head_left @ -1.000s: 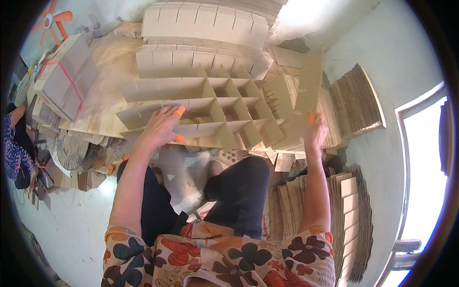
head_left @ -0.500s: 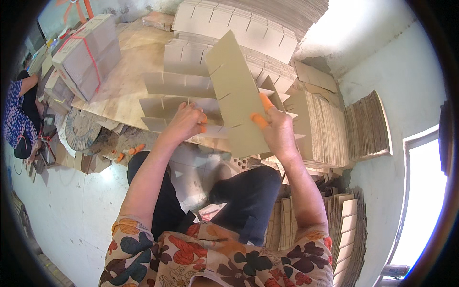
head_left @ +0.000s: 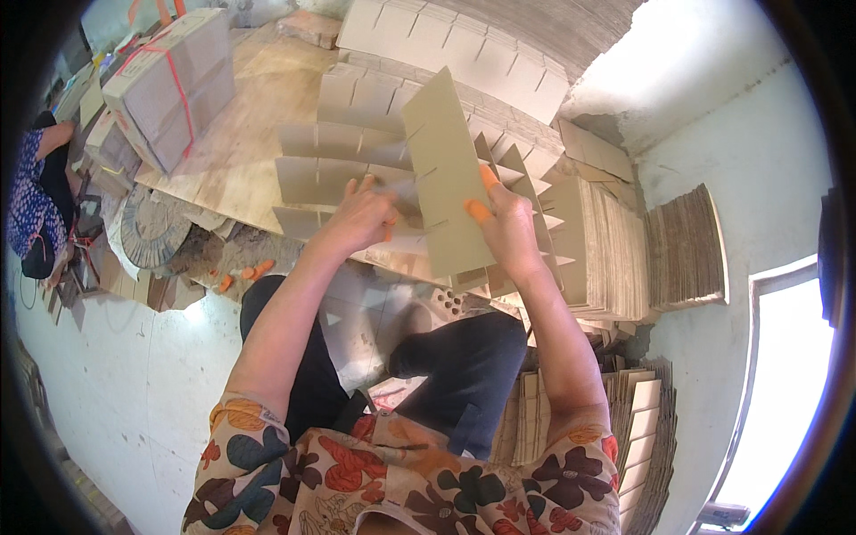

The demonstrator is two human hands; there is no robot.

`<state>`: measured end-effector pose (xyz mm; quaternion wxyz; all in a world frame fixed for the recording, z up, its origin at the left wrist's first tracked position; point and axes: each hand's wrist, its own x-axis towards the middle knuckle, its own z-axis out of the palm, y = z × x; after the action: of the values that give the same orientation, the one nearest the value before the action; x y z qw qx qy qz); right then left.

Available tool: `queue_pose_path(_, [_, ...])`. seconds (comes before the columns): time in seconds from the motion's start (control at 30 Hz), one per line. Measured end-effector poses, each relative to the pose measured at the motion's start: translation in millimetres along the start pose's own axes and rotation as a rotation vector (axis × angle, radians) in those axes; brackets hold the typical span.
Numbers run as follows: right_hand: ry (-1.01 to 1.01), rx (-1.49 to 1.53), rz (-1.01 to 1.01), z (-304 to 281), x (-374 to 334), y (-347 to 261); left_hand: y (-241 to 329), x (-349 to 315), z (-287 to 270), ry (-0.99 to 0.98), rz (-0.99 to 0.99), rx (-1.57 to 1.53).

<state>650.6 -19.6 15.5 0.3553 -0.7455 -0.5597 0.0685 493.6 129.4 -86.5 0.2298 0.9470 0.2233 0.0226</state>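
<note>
A: What does the right grip (head_left: 510,227) hold, and where?

B: It is closed on one card strip (head_left: 443,183), at the long edge, with the thumb on the flat face. The strip leans, seemingly in the air, over the standing strips (head_left: 312,178).

A: And the left grip (head_left: 361,218)?

B: It is at the standing strips with fingers half bent; whether it pinches one, the view does not let anybody tell.

A: How will the held strip handle?

B: Probably very light, and quite stiff when flat, but the slits should be weak places where it may fold or tear. The face looks dry and matt, so it should slip little. The best hold is the edge without slits, near the middle of its length.

A: And the materials?

B: The strips are thin, straight, pale brown card. The surface (head_left: 250,116) is light wood. Beside them, a pile of upright sheets (head_left: 602,245) shows ridged edges, like pages of a book. Orange covers (head_left: 479,210), perhaps rubber, sit on some fingertips.
</note>
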Motion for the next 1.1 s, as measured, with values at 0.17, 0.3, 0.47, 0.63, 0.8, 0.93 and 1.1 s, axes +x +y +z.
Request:
queue_pose_path(0.17, [0.051,-0.011,0.032,6.2,1.8,1.8,0.6,0.2,-0.3,0.032,0.0,-0.025])
queue_pose_path(0.3, [-0.103,-0.077,0.163,2.6,3.4,-2.7,-1.3,0.9,2.2,0.04,0.022,-0.052])
queue_pose_path(0.47, [-0.141,0.006,0.059,-11.3,9.0,-15.2,-1.3,-2.9,2.1,0.056,0.044,-0.091])
queue_pose_path(0.63, [-0.125,0.01,-0.079,20.2,13.6,21.5,-3.0,0.9,5.1,0.093,0.051,-0.087])
queue_pose_path(0.8, [-0.132,-0.112,-0.106,44.2,9.9,39.0,-4.6,6.7,8.2,0.102,0.104,-0.037])
queue_pose_path(0.93, [-0.197,-0.115,-0.025,31.2,13.4,20.0,-7.1,4.3,11.1,0.137,0.056,-0.07])
queue_pose_path(1.1, [-0.294,-0.084,-0.03,22.5,6.4,28.3,6.0,-7.8,13.7,0.23,0.164,-0.069])
